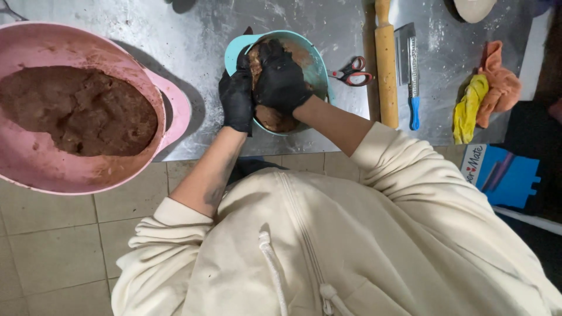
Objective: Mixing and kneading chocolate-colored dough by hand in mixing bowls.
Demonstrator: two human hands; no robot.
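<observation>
Both gloved hands hide most brown dough [270, 119] in teal bowl [319, 73]; right hand [280, 79] grip pressing dough, left hand [236, 96] grasping rim.

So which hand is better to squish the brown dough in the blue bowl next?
Probably the right hand: it already lies on the dough inside the bowl, while the left hand grips the rim.

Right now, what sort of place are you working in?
Likely a kitchen or bakery prep area: a floured steel worktop, a wooden rolling pin, a big pink bowl of brown dough, and gloved hands working dough in a teal bowl.
</observation>
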